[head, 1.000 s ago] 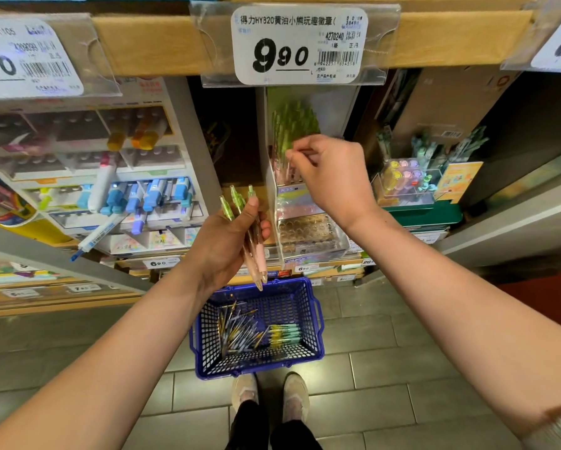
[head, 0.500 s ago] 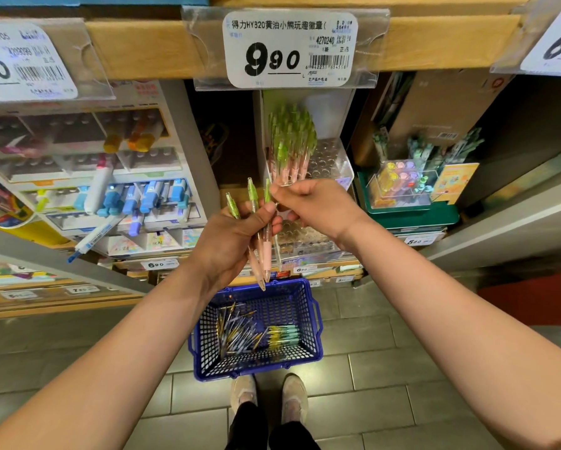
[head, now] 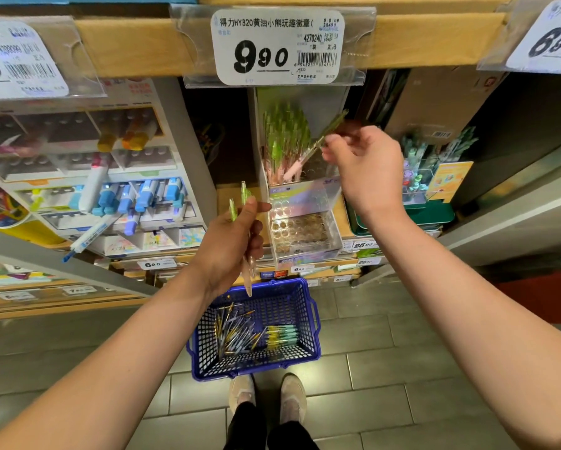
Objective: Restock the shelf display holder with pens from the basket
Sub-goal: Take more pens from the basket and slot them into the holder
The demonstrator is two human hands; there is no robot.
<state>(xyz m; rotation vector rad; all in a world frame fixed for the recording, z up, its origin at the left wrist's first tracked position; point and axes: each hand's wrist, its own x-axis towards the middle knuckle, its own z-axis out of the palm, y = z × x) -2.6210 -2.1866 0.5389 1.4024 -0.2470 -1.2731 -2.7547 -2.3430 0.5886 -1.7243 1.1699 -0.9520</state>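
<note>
A clear tiered display holder stands on the shelf; its upper tier is packed with green-capped pink pens, its lower tier shows bare holes. My right hand pinches one pen, tilted, its pink tip down over the upper tier. My left hand grips two green-capped pens upright, in front of the holder's left side. On the floor below sits a blue plastic basket with several loose pens.
A marker display fills the shelf at left. A green tray with pen cups stands right of the holder. Price tags hang on the shelf edge above. My feet stand on grey floor tiles behind the basket.
My right hand took one pen from the bunch in my left hand and lifted it up and right to the holder's upper tier. My left hand now holds two pens instead of three.
</note>
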